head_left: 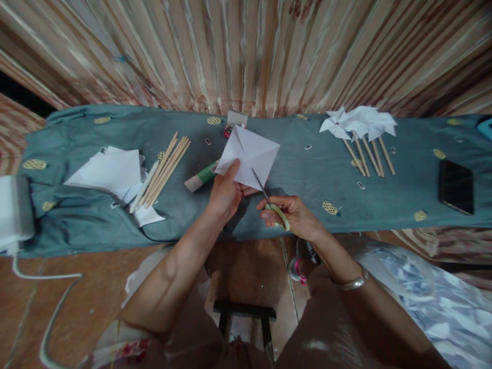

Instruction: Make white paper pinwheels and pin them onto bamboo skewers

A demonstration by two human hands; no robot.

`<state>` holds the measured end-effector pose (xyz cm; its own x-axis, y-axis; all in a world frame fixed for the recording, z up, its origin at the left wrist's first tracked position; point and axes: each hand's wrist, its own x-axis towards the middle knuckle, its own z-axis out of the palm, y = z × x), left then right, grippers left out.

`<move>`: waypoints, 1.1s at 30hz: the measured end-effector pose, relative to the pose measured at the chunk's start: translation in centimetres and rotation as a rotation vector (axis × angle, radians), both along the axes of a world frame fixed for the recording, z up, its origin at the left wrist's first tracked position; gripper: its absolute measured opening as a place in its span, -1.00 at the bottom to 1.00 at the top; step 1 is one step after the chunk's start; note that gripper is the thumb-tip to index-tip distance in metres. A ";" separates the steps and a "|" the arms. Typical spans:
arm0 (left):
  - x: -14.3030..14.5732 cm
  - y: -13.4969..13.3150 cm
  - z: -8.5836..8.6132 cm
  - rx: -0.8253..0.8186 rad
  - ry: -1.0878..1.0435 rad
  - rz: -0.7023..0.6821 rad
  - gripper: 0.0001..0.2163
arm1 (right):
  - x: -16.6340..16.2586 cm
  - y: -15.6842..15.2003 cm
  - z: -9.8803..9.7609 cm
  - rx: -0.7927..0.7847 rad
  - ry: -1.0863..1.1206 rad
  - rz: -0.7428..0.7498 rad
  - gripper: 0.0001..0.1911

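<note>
A creased square of white paper (253,148) is held above the table in my left hand (226,192), thumb on top and fingers underneath. My right hand (288,212) grips a pair of scissors (282,215) with pale green handles. Their blades lie at the paper's lower right part, pointing in toward its middle. Just behind the paper stands a small red and white box (236,119), partly covered by it. To the left of the sheet, a green and beige tube (200,178) lies on the cloth, its far end hidden.
White paper sheets (111,171) and a bundle of wooden sticks (165,171) lie on the left. Several paper pinwheels (361,123) on sticks rest at the right, near a black phone (456,187). A white device (15,212) with a cable stands at the left edge.
</note>
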<state>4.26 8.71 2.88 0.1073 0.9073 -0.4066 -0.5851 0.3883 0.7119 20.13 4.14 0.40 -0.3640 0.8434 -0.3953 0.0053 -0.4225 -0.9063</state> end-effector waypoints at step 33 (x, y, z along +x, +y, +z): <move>0.2 -0.4 0.1 -0.029 0.031 -0.017 -0.69 | -0.6 0.1 0.8 0.049 -0.022 -0.020 -0.54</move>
